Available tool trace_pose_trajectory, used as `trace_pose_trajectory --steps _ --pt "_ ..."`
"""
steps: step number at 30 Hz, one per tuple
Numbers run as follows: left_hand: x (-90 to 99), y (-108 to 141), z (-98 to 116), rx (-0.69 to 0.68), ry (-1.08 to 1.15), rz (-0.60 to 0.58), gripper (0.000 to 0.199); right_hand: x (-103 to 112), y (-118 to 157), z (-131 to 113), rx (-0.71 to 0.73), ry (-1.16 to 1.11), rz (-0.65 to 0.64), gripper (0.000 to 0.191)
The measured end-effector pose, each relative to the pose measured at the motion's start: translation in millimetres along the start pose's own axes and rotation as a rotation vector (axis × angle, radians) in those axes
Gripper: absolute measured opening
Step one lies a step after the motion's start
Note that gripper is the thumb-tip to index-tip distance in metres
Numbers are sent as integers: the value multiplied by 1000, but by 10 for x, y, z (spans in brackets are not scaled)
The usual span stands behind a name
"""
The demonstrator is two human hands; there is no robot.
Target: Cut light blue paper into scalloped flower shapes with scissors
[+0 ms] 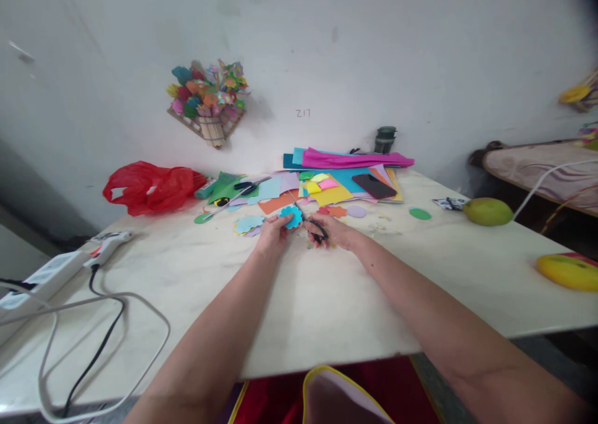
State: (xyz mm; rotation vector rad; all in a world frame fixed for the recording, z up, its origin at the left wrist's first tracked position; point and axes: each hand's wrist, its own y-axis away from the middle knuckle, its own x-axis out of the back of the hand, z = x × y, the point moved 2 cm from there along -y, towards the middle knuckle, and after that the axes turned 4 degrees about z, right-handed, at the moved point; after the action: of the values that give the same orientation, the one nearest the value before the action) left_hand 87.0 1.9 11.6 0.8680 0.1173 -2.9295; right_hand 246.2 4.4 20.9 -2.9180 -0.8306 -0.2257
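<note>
My left hand (274,232) pinches a blue scalloped paper flower (291,216) above the middle of the table. Black-handled scissors (319,231) are gripped in my right hand (332,230), with their blades pointing up and left beside the flower's right edge. Left of my left hand lie light blue scalloped papers (249,225) with yellow and purple pieces under them. An orange scalloped piece (337,212) and a purple one (356,212) rest just behind my right hand.
Coloured paper sheets (275,187), another pair of scissors (246,187) and a phone (374,186) lie at the back. A red plastic bag (149,187) is back left. Power strips (51,277) with cables are at left, a green mango (488,212) and a yellow one (567,271) at right.
</note>
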Motion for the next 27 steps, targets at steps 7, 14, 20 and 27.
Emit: trace_pose_trajectory --steps 7,14,20,27 --pt "-5 5 0 -12 -15 2 18 -3 -2 -10 -26 41 9 30" --pt "-17 4 -1 4 5 37 17 11 -36 38 -22 52 20 27" --pt "-24 9 9 9 23 48 18 -3 -13 -13 -36 29 31 25" --pt "-11 5 7 7 18 27 19 -10 -2 -24 -34 37 21 25"
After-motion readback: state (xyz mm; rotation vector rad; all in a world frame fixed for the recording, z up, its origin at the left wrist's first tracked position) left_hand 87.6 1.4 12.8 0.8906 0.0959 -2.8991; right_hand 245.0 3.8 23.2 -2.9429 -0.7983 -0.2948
